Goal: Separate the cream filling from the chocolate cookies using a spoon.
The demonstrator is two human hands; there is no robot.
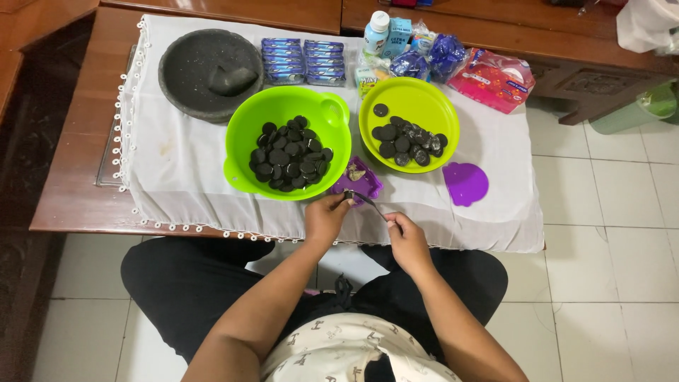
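My left hand [327, 216] pinches a dark round biscuit half [348, 194] over the table's front edge. My right hand [407, 239] holds a metal spoon [369, 201] whose tip touches that biscuit. Just beyond sits a small purple container [357, 181] with pale cream scraps in it. A large green bowl [244, 127] on the left is full of dark biscuit halves. A second, shallower green bowl [417, 99] to the right holds several more.
A purple lid [465, 184] lies right of the container. A stone mortar with pestle [205, 71] stands back left. Blue biscuit packs [303, 60], a small bottle [375, 32], a pink packet [495, 79] line the back. White cloth [177, 170] covers the low wooden table.
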